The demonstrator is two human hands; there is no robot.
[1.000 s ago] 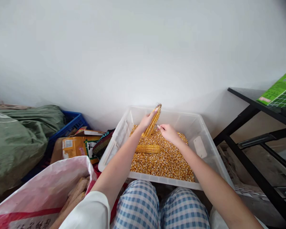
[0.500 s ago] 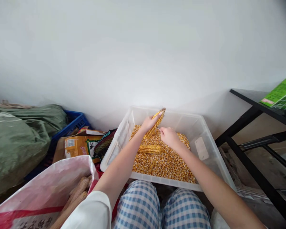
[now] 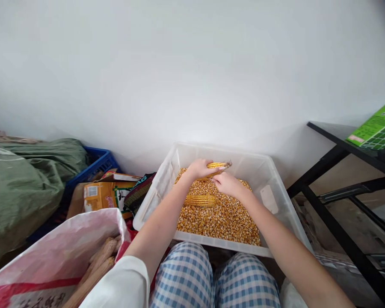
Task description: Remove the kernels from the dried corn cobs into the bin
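My left hand (image 3: 199,169) is wrapped around an ear of corn (image 3: 217,165), whose tip with dry silk points right. Close against the ear's near side, my right hand (image 3: 226,184) is closed on a small thin tool (image 3: 211,178); most of it is hidden in the fist, so its exact kind does not show. Both hands are over a clear plastic bin (image 3: 218,244) holding a bed of loose corn kernels (image 3: 220,226). A second ear of corn (image 3: 200,200) lies on the kernels, partly behind my left forearm.
At the lower left stands an open white and red sack (image 3: 80,226) with bare corn cobs (image 3: 99,261) inside. Behind it are packets (image 3: 99,196), a blue crate (image 3: 104,162) and a green cloth bag (image 3: 35,179). A black metal frame (image 3: 327,171) bearing a green box (image 3: 375,126) is at right.
The held ear has tipped from a steep slant to nearly level, its tip moving down and right. My left hand has turned over it, and my right hand is now closer against it.
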